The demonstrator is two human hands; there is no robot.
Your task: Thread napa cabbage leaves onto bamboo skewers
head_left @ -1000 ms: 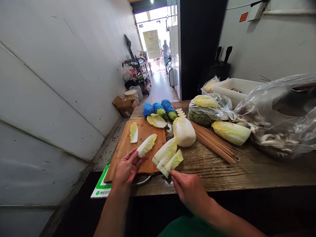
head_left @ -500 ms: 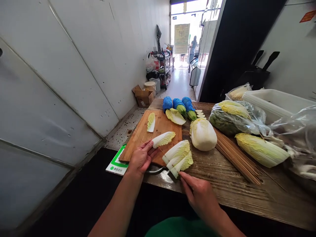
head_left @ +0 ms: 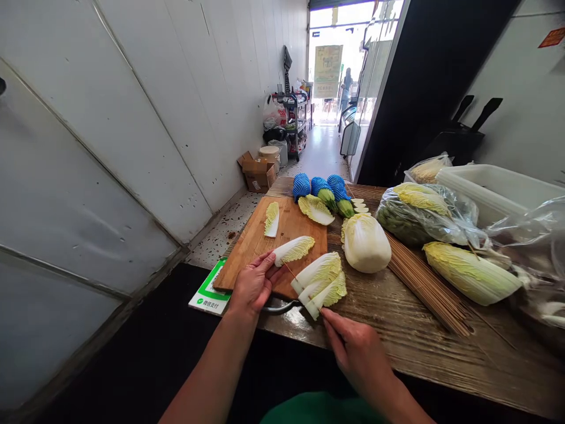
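Head view: skewered cabbage leaves (head_left: 321, 281) between the hands (head_left: 355, 340)

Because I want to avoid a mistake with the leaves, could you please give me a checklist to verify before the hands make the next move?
1. Left hand holds a narrow yellow-white cabbage leaf: ok.
2. Right hand grips a thin brown wooden skewer below the threaded pieces: ok.
3. Overlapping yellow-white cabbage pieces are on the skewer: ok.
4. Skewer has pierced the held leaf: cannot tell; the contact point is too small to see.
5. Small yellow-white cabbage piece lies on the rectangular brown wooden cutting board: ok.
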